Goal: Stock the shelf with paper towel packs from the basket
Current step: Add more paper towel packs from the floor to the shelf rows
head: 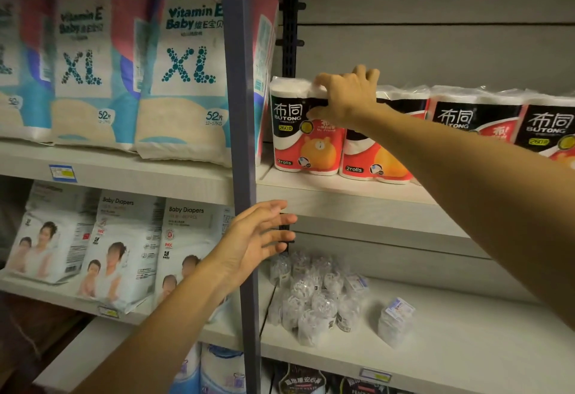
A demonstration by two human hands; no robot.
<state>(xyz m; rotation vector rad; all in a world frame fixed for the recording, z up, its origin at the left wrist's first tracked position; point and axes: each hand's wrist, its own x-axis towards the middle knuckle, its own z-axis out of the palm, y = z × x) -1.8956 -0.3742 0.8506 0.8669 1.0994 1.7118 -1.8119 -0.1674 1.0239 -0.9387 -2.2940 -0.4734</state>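
the leftmost paper towel pack (306, 132) stands upright at the left end of a row on the upper right shelf (357, 204), just beside the dark shelf upright (239, 113). it is a clear-wrapped two-roll pack, white at the top, with a black band carrying white characters and "butong", and a red lower half with an orange bear and "2rolls" printed at the bottom. to its right, touching it, stands a second pack (373, 160) of the same print, and further packs (479, 116) continue the row toward the right edge.

the right hand (347, 95) reaches in from the lower right on a long outstretched forearm and grips the top of the leftmost pack, fingers curled over the white roll ends toward the back, thumb pressed on the front near the black band.

the left hand (259, 235) hangs lower, in front of the upright and the shelf's front edge, palm turned right, fingers spread and loosely bent, holding nothing.

xl diaper bags (183, 76) fill the left bay, baby diaper packs (124, 247) below them. small clear-wrapped bundles (314, 294) sit on the lower right shelf.
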